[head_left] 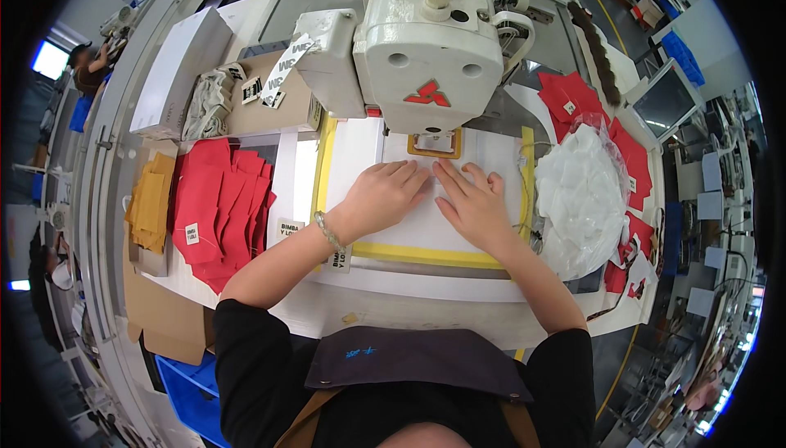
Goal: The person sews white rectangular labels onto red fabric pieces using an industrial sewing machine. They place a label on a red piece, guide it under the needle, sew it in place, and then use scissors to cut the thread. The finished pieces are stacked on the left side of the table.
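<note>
My left hand (386, 194) lies palm down with fingers stretched toward the middle, on the white work surface (409, 233) edged with yellow tape. My right hand (475, 202) rests beside it, index and middle fingers extended and the outer fingers slightly bent. The fingertips of both hands nearly meet just in front of a small yellowish clamp frame (435, 155) under the head of a white sewing machine (430, 47). Whether a white piece lies beneath the fingers I cannot tell. Printed label cards (289, 228) lie by my left wrist.
Left stand stacked red pieces (221, 210), yellow pieces (150, 202) and a long white box (182, 71). An open carton (270, 120) with a cloth bundle (211, 104) is behind. White pieces in clear plastic (581, 202) and more red pieces (573, 96) lie right, near a screen (665, 104).
</note>
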`<action>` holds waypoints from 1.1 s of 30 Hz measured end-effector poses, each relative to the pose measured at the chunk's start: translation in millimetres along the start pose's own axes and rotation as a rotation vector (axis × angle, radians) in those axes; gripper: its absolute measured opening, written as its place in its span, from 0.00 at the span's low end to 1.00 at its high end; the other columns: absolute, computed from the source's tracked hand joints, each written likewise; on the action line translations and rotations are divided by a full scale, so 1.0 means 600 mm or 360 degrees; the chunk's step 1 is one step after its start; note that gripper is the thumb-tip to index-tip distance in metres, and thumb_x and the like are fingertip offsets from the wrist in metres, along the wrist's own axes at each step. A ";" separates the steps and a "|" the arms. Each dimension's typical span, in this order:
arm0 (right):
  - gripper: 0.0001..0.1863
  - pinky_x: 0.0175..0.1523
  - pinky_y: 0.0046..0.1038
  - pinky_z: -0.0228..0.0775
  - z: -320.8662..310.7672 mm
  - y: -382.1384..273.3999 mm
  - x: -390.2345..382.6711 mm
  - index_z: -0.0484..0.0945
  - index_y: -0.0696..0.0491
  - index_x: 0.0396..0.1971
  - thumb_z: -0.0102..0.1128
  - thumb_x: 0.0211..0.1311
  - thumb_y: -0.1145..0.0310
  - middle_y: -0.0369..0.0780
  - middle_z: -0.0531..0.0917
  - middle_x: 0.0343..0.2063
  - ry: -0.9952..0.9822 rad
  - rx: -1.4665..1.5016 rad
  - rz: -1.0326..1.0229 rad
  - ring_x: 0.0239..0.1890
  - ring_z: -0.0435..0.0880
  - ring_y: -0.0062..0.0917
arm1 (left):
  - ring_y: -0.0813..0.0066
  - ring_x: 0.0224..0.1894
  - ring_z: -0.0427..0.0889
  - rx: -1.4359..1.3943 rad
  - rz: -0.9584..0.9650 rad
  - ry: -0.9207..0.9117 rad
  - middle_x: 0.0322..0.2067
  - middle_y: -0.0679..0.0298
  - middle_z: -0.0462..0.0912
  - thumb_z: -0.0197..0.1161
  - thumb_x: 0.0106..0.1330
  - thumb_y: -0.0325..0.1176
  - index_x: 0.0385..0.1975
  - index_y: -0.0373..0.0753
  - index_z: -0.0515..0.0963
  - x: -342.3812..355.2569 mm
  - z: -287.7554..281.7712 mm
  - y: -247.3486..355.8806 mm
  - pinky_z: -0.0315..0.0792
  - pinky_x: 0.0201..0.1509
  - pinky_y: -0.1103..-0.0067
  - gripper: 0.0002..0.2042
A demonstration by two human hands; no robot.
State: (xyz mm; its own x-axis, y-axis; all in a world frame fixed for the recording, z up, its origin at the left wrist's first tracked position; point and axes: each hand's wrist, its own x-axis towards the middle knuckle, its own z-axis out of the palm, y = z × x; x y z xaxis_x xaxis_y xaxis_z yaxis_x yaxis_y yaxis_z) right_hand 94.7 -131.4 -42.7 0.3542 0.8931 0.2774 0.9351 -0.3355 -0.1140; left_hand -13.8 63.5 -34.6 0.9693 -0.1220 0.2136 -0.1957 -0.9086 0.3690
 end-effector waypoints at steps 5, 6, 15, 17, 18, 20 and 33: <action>0.26 0.53 0.40 0.53 0.012 -0.001 0.006 0.73 0.50 0.56 0.60 0.58 0.56 0.34 0.75 0.58 0.0017 -0.0047 0.0023 0.56 0.67 0.30 | 0.55 0.54 0.77 0.0176 0.0207 0.0298 0.52 0.51 0.77 0.68 0.57 0.43 0.53 0.35 0.75 0.019 -0.002 0.012 0.71 0.59 0.66 0.26; 0.27 0.53 0.41 0.54 0.014 -0.001 0.006 0.73 0.50 0.55 0.60 0.57 0.55 0.34 0.75 0.56 0.0032 -0.0065 0.0024 0.56 0.67 0.29 | 0.55 0.55 0.76 0.0194 0.0216 0.0326 0.53 0.51 0.76 0.68 0.57 0.43 0.53 0.35 0.74 0.023 0.000 0.012 0.70 0.59 0.66 0.26; 0.29 0.52 0.40 0.53 0.019 -0.006 0.007 0.71 0.49 0.57 0.60 0.54 0.58 0.33 0.73 0.59 -0.0017 -0.0028 0.0107 0.57 0.66 0.28 | 0.52 0.56 0.74 0.0148 0.0162 0.0293 0.52 0.46 0.75 0.61 0.60 0.54 0.54 0.31 0.72 0.054 0.020 0.004 0.67 0.63 0.66 0.32; 0.29 0.51 0.41 0.53 0.019 -0.006 0.007 0.70 0.48 0.58 0.59 0.54 0.58 0.32 0.73 0.59 -0.0021 -0.0017 0.0121 0.56 0.66 0.28 | 0.51 0.55 0.74 0.0143 0.0164 0.0294 0.51 0.46 0.75 0.61 0.60 0.55 0.54 0.31 0.72 0.057 0.025 0.002 0.67 0.63 0.66 0.33; 0.29 0.51 0.41 0.53 0.019 -0.005 0.007 0.70 0.48 0.58 0.59 0.54 0.58 0.32 0.73 0.59 -0.0023 -0.0012 0.0128 0.56 0.66 0.28 | 0.51 0.55 0.75 0.0141 0.0165 0.0295 0.50 0.46 0.76 0.60 0.60 0.56 0.54 0.31 0.72 0.058 0.027 0.001 0.67 0.63 0.66 0.33; 0.28 0.53 0.42 0.51 0.021 -0.004 0.005 0.70 0.47 0.58 0.59 0.55 0.59 0.33 0.72 0.60 -0.0045 0.0064 0.0160 0.58 0.66 0.31 | 0.50 0.55 0.74 0.0097 0.0151 0.0240 0.52 0.46 0.75 0.60 0.61 0.55 0.56 0.31 0.70 0.061 0.028 0.001 0.66 0.64 0.64 0.33; 0.28 0.52 0.41 0.53 0.014 -0.006 0.007 0.71 0.47 0.58 0.59 0.55 0.58 0.31 0.73 0.59 -0.0043 0.0068 0.0157 0.56 0.66 0.28 | 0.50 0.50 0.75 0.0137 0.0152 0.0236 0.51 0.46 0.75 0.58 0.62 0.58 0.56 0.32 0.69 0.070 0.033 -0.001 0.65 0.61 0.63 0.34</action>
State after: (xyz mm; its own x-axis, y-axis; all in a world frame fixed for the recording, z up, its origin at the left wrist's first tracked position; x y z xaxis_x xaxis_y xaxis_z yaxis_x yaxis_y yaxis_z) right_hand 93.0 -124.1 -49.0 0.4436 0.8643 0.2370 0.8943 -0.4096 -0.1801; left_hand 30.1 50.7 -43.6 0.9132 -0.1547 0.3771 -0.2658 -0.9274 0.2634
